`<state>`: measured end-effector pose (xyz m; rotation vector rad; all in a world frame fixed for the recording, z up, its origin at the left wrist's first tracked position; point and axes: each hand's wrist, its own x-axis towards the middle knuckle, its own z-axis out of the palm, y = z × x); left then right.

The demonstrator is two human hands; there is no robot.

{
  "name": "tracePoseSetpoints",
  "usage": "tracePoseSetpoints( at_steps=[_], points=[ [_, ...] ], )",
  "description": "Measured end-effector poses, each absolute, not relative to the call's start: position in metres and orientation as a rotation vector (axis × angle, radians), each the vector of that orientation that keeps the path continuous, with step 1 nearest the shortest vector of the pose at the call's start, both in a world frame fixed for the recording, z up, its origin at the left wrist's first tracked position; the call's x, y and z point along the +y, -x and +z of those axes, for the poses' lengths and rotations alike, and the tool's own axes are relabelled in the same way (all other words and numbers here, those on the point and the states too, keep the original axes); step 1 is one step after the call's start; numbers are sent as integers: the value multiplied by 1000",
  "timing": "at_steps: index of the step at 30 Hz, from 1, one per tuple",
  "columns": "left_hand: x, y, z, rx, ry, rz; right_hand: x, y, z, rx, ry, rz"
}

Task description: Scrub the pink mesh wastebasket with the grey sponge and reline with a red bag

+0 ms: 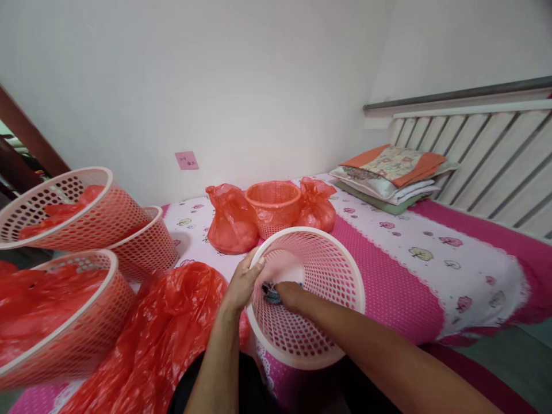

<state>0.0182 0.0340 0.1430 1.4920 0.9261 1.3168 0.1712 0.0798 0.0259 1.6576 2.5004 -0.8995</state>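
A pale pink plastic basket (332,270) with a mesh wall is tipped toward me, its mouth facing me. My left hand (248,279) grips its rim on the left side, thumb over the edge. My right hand (290,296) reaches down inside, near the bottom. Right by it lies a small dark blue and white piece (271,294), which looks like cloth. The fingers of that hand are hidden, so its hold on the piece cannot be made out. Crumpled red plastic bags (172,322) lie left of my left forearm.
Several pink baskets with red bags stand at left, one basket (125,210) tilted on top of others. Against the wall are a red-lined basket (273,201) and two tied red bags (233,221). Folded bedding (394,172) lies at right on the bed (397,276), beside a railing (483,155).
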Motion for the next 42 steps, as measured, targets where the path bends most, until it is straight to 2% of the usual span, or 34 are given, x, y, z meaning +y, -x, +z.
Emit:
tracePoseSetpoints(
  at_steps=[8, 13, 20, 25, 27, 34, 42],
  points=[
    [39, -18, 137, 911, -1498, 1320, 79, -181, 46, 2519, -1549, -974],
    [41, -16, 134, 898, -1509, 1321, 63, -187, 63, 2616, -1528, -1151],
    [38, -18, 136, 890, -1514, 1303, 40, -184, 73, 2665, -1559, -1645],
    [37, -17, 134, 921, -1462, 1324, 18, -186, 83, 2563, -1462, -2333],
    [36, -17, 135, 928, -1461, 1320, 7, -189, 90, 2526, -1419, -2435],
    [35, -19, 141, 914, -1496, 1322, -27, -207, 118, 2716, -1132, -2357],
    [35, -18, 138, 881, -1494, 1292, -50, -240, 114, 2944, -1139, -1595]
  ],
)
